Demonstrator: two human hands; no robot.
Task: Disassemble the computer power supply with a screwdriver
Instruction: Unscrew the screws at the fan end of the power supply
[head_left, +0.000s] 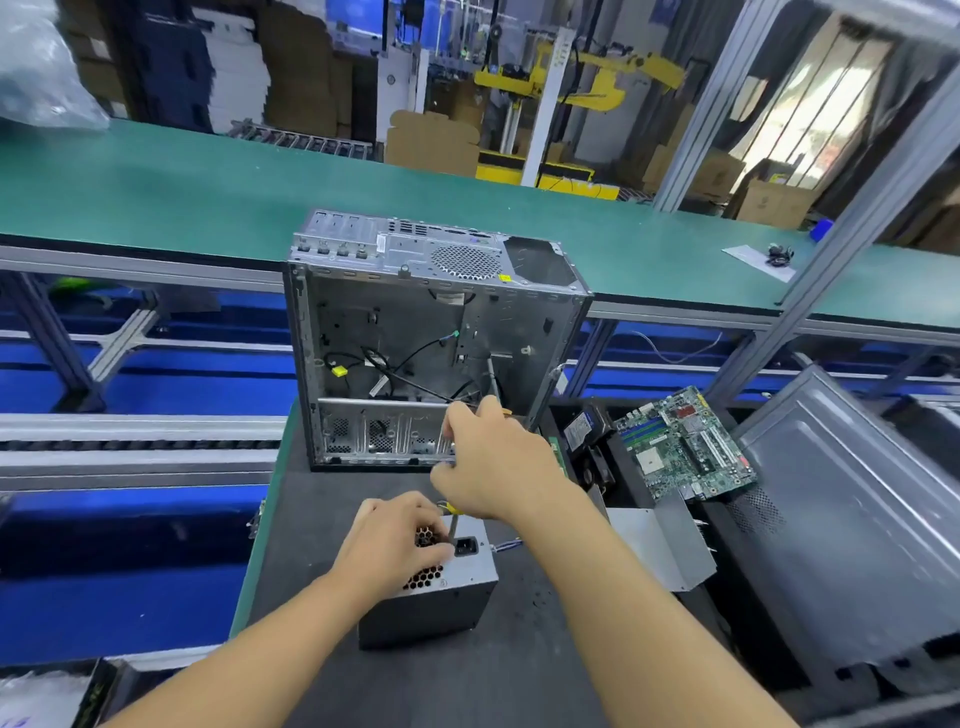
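work looks to be at the unscrewing step: power supply (447, 597) on the near tabletop (519, 670), left grip (395, 545) clasping its top, right grip (493, 467) grasping the screwdriver (453, 526), tip down at it. next, seat the tip squarely in a screw and turn.

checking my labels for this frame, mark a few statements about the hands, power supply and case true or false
1. The right hand holds the screwdriver. True.
2. The power supply sits inside the computer case. False: it lies on the dark mat in front of the case.
3. The left hand holds the power supply from above. True.
4. The circuit board lies left of the case. False: it lies to the right.
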